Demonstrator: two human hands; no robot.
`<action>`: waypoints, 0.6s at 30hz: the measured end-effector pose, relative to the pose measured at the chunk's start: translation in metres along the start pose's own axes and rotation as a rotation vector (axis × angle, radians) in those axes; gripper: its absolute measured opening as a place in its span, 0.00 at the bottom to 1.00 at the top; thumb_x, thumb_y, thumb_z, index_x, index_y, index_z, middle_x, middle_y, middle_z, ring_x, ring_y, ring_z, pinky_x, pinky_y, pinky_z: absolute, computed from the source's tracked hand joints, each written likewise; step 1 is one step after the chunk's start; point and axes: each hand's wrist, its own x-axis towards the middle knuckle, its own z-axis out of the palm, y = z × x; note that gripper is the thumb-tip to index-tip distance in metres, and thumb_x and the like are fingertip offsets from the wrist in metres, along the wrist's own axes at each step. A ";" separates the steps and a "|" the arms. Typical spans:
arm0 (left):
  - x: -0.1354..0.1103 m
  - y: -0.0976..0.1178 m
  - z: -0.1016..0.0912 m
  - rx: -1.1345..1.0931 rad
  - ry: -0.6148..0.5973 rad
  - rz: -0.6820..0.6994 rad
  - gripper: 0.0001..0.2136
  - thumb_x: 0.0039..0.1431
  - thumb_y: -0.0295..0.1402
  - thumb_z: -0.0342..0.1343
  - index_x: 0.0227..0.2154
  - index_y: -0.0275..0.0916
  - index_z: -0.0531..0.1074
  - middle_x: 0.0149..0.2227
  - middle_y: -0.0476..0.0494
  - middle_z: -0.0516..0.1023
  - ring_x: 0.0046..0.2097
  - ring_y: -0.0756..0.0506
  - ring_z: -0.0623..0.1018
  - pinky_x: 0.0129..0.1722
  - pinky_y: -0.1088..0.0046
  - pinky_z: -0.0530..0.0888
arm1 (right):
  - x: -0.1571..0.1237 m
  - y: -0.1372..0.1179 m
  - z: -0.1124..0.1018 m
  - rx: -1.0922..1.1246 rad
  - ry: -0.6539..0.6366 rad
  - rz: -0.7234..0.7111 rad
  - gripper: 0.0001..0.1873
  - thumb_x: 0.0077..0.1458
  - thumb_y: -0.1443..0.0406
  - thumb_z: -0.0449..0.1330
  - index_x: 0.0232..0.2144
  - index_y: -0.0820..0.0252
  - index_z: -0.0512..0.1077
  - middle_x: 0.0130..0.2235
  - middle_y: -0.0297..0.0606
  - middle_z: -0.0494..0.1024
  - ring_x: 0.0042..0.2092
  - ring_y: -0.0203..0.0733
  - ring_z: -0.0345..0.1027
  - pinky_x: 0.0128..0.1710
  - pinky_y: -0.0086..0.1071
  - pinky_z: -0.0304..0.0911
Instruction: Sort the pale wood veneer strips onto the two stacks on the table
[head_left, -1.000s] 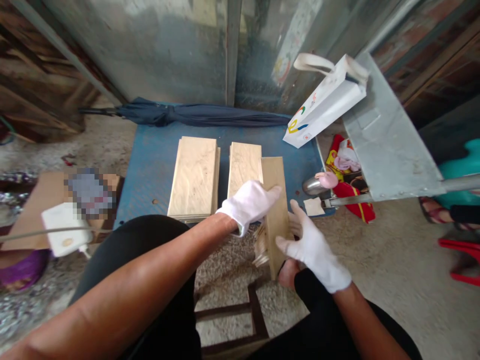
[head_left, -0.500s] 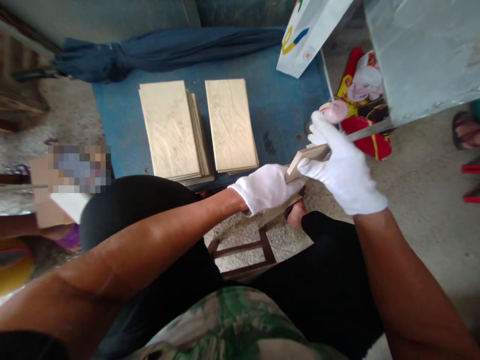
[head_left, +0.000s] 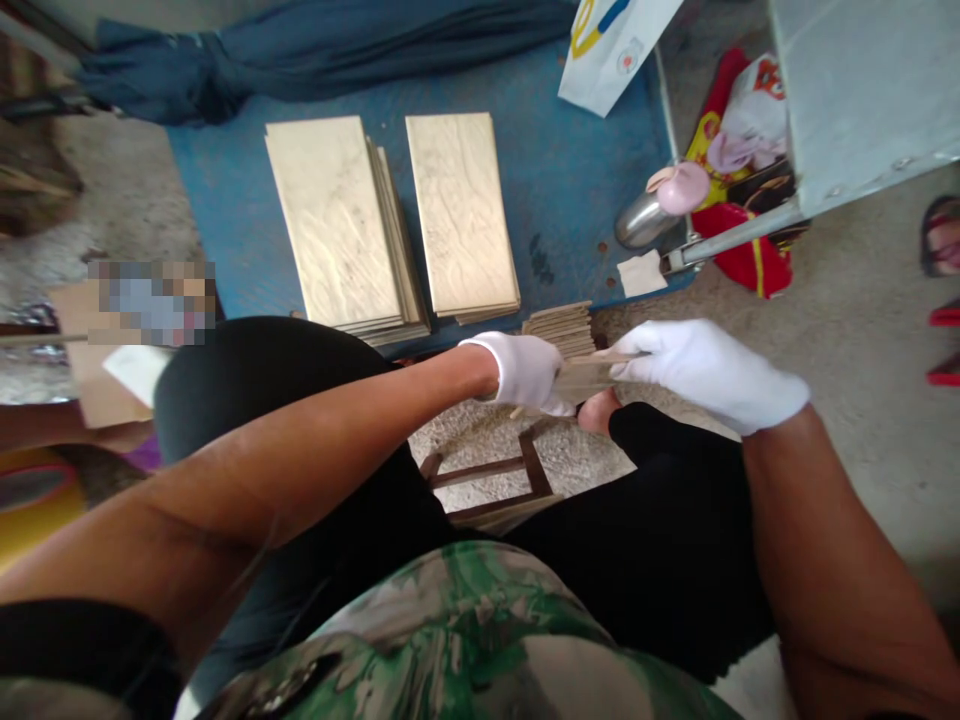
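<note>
Left hand (head_left: 526, 372), right hand (head_left: 697, 370) both clamped on beige tile (head_left: 592, 378) between; tile stack (head_left: 559, 328) just beyond.

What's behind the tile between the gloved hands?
Behind the tile sits a small stack of tiles. Its near end is covered by the tile and the left hand. The right hand covers the tile's other end.

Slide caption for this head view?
White-gloved left and right hands hold a beige tile beside cream tiles on blue metal.
</note>
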 end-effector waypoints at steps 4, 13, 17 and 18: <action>-0.006 -0.006 -0.005 0.228 0.052 -0.129 0.21 0.51 0.40 0.56 0.44 0.31 0.78 0.37 0.30 0.79 0.37 0.39 0.77 0.36 0.66 0.70 | 0.015 0.025 0.035 -0.271 -0.072 0.067 0.05 0.51 0.63 0.61 0.31 0.56 0.76 0.32 0.34 0.79 0.35 0.41 0.72 0.37 0.30 0.63; -0.024 -0.007 -0.009 0.218 0.132 -0.107 0.19 0.55 0.37 0.53 0.45 0.31 0.78 0.35 0.29 0.79 0.39 0.37 0.78 0.36 0.65 0.71 | 0.024 0.047 0.084 -0.369 -0.202 0.212 0.09 0.50 0.65 0.61 0.36 0.61 0.76 0.36 0.42 0.78 0.36 0.43 0.71 0.36 0.30 0.62; -0.030 -0.007 -0.010 0.217 0.138 -0.112 0.18 0.56 0.35 0.52 0.45 0.31 0.78 0.36 0.28 0.79 0.39 0.36 0.78 0.37 0.63 0.72 | 0.032 0.047 0.097 -0.371 -0.202 0.267 0.07 0.53 0.67 0.60 0.34 0.61 0.77 0.38 0.43 0.78 0.39 0.43 0.71 0.39 0.29 0.62; -0.031 -0.007 -0.011 0.217 0.136 -0.115 0.18 0.56 0.34 0.52 0.45 0.31 0.77 0.37 0.28 0.79 0.39 0.36 0.78 0.37 0.63 0.72 | 0.034 0.049 0.099 -0.375 -0.197 0.266 0.07 0.52 0.68 0.60 0.34 0.60 0.77 0.38 0.43 0.78 0.39 0.43 0.71 0.40 0.29 0.62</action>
